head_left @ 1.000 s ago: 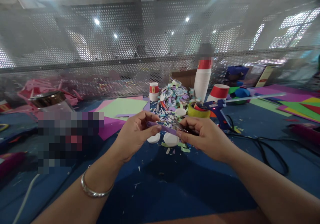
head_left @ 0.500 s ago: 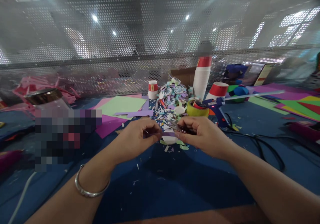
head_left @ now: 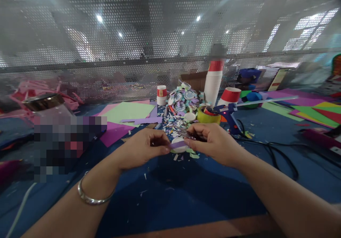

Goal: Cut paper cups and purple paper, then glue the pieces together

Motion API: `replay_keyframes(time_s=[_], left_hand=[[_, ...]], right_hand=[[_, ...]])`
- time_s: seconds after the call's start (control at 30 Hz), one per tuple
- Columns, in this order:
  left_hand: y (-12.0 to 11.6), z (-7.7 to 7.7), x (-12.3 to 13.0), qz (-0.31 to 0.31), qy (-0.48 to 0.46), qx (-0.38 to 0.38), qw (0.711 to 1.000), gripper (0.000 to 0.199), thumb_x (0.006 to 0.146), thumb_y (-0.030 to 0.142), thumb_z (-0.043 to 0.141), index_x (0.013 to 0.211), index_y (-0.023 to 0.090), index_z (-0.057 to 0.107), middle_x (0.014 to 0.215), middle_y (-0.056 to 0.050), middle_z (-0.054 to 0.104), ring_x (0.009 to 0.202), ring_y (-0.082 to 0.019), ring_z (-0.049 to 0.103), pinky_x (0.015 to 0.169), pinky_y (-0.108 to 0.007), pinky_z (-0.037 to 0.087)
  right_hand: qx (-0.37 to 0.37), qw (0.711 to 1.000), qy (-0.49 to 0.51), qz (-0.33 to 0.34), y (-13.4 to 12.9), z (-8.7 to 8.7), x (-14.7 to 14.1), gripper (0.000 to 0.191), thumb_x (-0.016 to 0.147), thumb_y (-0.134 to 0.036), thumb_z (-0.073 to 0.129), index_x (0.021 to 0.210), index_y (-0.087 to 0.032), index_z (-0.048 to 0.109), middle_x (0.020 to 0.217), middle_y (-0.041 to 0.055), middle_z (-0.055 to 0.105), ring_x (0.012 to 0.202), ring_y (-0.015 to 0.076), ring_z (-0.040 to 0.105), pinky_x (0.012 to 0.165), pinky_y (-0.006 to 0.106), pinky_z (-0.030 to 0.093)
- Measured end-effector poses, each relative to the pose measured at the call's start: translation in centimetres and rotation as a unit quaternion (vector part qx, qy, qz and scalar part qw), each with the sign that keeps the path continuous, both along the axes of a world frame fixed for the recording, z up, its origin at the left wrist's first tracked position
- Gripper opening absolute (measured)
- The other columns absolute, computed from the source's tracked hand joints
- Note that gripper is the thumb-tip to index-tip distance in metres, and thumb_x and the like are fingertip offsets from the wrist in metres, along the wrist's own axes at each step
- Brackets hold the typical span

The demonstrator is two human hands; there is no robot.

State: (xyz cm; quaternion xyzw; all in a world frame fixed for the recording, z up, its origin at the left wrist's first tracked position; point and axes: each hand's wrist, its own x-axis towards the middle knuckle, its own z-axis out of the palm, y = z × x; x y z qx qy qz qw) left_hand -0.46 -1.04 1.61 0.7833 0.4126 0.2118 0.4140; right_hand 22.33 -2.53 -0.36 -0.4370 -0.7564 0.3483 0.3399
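Between my hands stretches a short purple paper strip [head_left: 178, 144], slightly lower at its left end. My left hand [head_left: 146, 145] pinches that left end between thumb and fingertips. The other end is at the thumb of my right hand [head_left: 213, 142], whose curled fingers also hold a pair of scissors [head_left: 188, 135]. The scissor blades point left above the strip, and their handles are mostly hidden in the palm. Just behind the strip is a round white disc [head_left: 181, 149], lying among paper scraps.
Decorated paper discs [head_left: 189, 94] are heaped beyond my hands, by stacked paper cups [head_left: 212, 87]. A blue glue gun [head_left: 232, 119] rests by a yellow tape roll [head_left: 202, 116], its black cord [head_left: 282, 156] running right. Coloured sheets [head_left: 130, 112] lie left; a clear gold-lidded jar [head_left: 44, 102] stands farther left.
My left hand has shifted slightly left, and the purple strip has gone from level to tilted. The right hand keeps hold of the scissors, almost in place.
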Motion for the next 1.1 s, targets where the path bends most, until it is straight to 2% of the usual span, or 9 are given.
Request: replay_keyframes(time_s=[0.2,0.3,0.53,0.7,0.87,1.1], left_hand=[[0.0,0.5,-0.1,0.067,-0.049,-0.030,0.996,0.010,0.076,0.029,0.067,0.077,0.019,0.066,0.072,0.002,0.061,0.069,-0.013,0.054,0.068,-0.026,0.041],[0.2,0.6,-0.4,0.080,-0.076,-0.044,0.993,0.012,0.076,0.030,0.068,0.076,0.018,0.065,0.070,0.002,0.058,0.067,-0.012,0.051,0.065,-0.026,0.038],[0.7,0.6,-1.0,0.069,-0.063,0.002,0.996,0.014,0.078,0.032,0.067,0.077,0.018,0.065,0.073,0.001,0.061,0.069,-0.013,0.053,0.067,-0.027,0.041],[0.6,0.7,-1.1,0.053,-0.028,0.041,0.997,0.016,0.081,0.034,0.065,0.081,0.017,0.065,0.077,-0.001,0.063,0.071,-0.014,0.055,0.067,-0.027,0.042],[0.5,0.8,-0.9,0.048,0.002,0.054,0.997,0.017,0.082,0.033,0.063,0.082,0.017,0.065,0.073,0.000,0.061,0.068,-0.013,0.054,0.063,-0.026,0.040],[0.4,0.7,-0.7,0.048,0.003,0.053,0.997,0.014,0.082,0.032,0.063,0.081,0.018,0.065,0.070,0.001,0.059,0.066,-0.013,0.053,0.062,-0.025,0.040]], right_hand=[[-0.008,0.997,0.069,-0.015,0.3,0.0,0.0,0.030,0.086,-0.047,0.062,0.081,-0.018,0.060,0.072,0.0008,0.058,0.063,0.0131,0.050,0.053,0.026,0.036],[-0.003,0.997,0.078,-0.019,0.3,0.2,0.2,0.038,0.086,-0.056,0.060,0.083,-0.018,0.062,0.074,0.0027,0.061,0.063,0.0139,0.051,0.053,0.027,0.036],[0.031,0.999,0.027,-0.024,0.2,0.3,0.3,0.043,0.087,-0.060,0.055,0.079,-0.019,0.063,0.064,0.0009,0.054,0.058,0.0133,0.045,0.049,0.027,0.029],[0.013,1.000,-0.022,-0.004,0.2,0.2,0.2,0.043,0.088,-0.057,0.055,0.071,-0.019,0.058,0.061,-0.0027,0.043,0.055,0.0110,0.036,0.049,0.027,0.025],[-0.002,0.999,-0.038,0.005,0.1,0.1,0.2,0.042,0.089,-0.058,0.054,0.073,-0.019,0.058,0.061,-0.0034,0.042,0.055,0.0108,0.034,0.049,0.027,0.024],[0.016,0.998,-0.054,0.013,0.0,0.1,0.2,0.042,0.089,-0.057,0.054,0.070,-0.019,0.056,0.059,-0.0041,0.039,0.053,0.0104,0.034,0.048,0.027,0.023]])
